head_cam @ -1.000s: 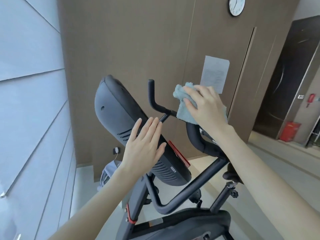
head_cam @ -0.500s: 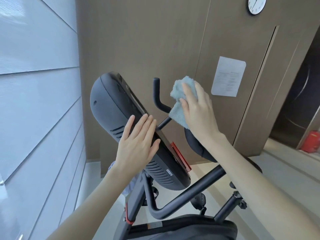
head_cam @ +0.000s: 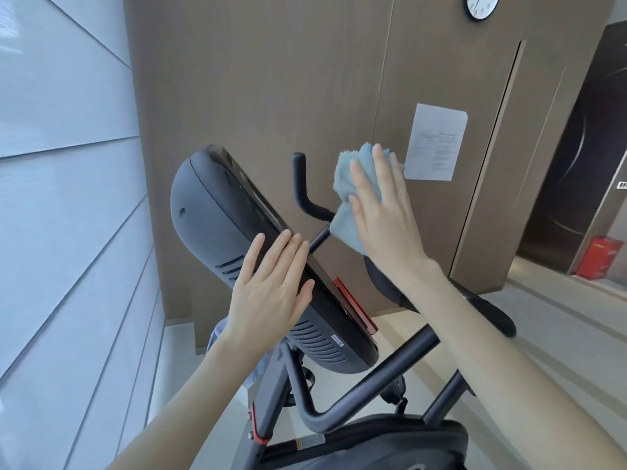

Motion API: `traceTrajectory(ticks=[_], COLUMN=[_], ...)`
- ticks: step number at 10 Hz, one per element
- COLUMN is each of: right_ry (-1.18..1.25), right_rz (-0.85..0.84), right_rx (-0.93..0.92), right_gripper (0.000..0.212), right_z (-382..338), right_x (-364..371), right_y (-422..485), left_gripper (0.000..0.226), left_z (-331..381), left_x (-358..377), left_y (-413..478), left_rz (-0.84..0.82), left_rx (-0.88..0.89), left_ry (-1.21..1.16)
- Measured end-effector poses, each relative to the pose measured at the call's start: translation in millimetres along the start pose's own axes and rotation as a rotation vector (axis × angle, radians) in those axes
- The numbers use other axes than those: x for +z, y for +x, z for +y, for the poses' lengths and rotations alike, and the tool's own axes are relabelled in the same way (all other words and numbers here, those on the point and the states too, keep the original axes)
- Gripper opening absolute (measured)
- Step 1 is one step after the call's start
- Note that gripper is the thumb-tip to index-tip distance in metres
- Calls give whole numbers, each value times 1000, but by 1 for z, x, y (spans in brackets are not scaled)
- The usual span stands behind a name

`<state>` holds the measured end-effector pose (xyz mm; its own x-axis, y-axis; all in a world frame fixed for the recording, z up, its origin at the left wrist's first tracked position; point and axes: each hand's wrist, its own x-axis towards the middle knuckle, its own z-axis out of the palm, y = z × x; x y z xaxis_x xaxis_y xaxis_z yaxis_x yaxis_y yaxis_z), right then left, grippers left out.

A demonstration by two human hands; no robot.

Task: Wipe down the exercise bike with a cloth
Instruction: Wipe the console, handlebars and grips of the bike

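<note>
The pale blue fluffy cloth [head_cam: 346,184] is pressed against the black tubular handlebar [head_cam: 305,198] by the flat right hand [head_cam: 383,215], at two o'clock from the dark grey plastic console [head_cam: 217,225], which is touched by the straight-fingered left hand [head_cam: 271,290].

I have a narrow gap between the tilted console [head_cam: 217,232] and the handlebar horn [head_cam: 300,184]; the wall [head_cam: 271,79] closes behind.

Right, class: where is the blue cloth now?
Head view, right of centre: the cloth is under the right hand, pressed against the handlebar, just right of the console.
</note>
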<state>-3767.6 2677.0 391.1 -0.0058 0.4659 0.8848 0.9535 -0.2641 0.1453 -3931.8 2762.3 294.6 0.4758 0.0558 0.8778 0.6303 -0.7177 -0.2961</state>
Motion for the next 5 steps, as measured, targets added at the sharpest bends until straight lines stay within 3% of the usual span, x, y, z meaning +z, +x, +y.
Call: traceTrajectory(ticks=[2, 3, 5], right_ry=[238, 271, 162], right_rz=[-40, 1, 51], right_rx=[156, 146, 117], right_gripper=[35, 44, 58], right_z=[6, 3, -3], right_x=[-10, -3, 12], right_y=[31, 12, -36], left_gripper=[45, 45, 44], left_z=[4, 5, 6], left_x=[3, 5, 2], left_y=[0, 1, 0], left_rz=[17, 12, -5], left_rx=[-23, -34, -44], left_ry=[0, 9, 7])
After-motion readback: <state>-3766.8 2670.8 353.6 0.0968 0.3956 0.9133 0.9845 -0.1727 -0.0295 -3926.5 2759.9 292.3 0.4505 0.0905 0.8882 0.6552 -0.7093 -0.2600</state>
